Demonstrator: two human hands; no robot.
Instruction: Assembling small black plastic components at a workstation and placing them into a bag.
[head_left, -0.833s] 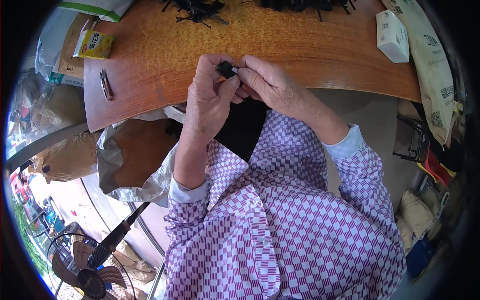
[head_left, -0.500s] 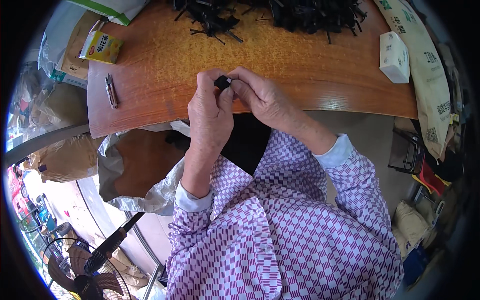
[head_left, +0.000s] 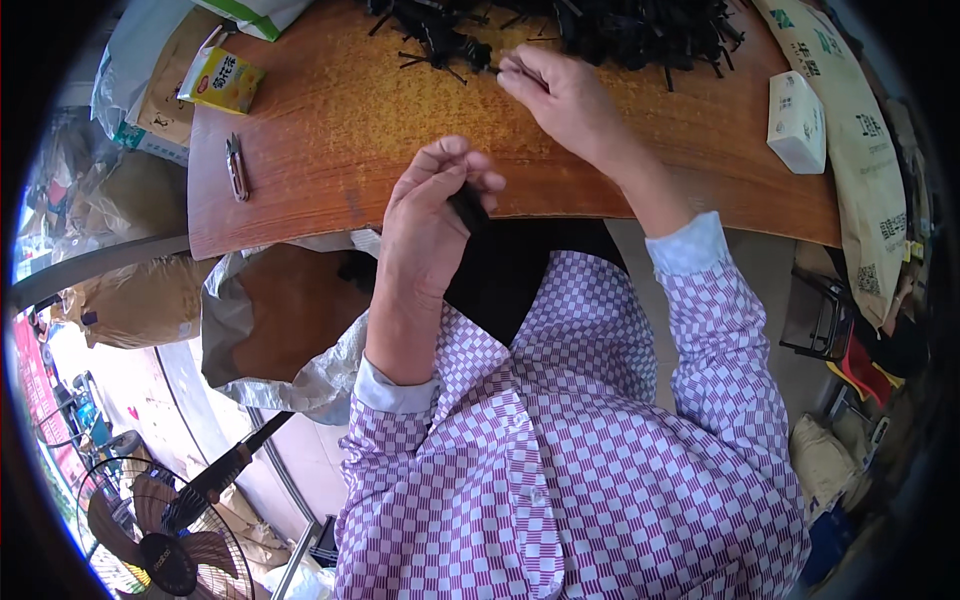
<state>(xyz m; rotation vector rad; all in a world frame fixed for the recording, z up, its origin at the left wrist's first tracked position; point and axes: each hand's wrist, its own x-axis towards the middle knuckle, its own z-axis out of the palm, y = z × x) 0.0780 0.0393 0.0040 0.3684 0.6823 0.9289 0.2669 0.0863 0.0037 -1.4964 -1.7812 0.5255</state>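
Note:
My left hand [head_left: 425,215] is above the table's near edge, its fingers curled round a small black piece [head_left: 468,208] that sticks out below the fingers. What kind of piece it is cannot be made out. My right hand [head_left: 575,105] reaches over the table, thumb and fingers pinched together at the near side of a heap of black pieces with thin strips [head_left: 640,35]. A dark bit shows at those fingertips, too small to name. Left of that hand, a smaller clump of the same black pieces [head_left: 440,40] lies on the wood.
On the wooden table [head_left: 330,130], thread snips [head_left: 237,168] and a yellow carton [head_left: 222,80] lie left, a white tissue pack [head_left: 797,122] right. An open sack [head_left: 285,385] hangs below the left edge. A fan [head_left: 165,560] stands lower left; a long printed sack [head_left: 850,130] lies right.
My hands have come apart. The right one moved away and up to the black heap, while the left stayed near the table edge with the black piece. The view shifted slightly.

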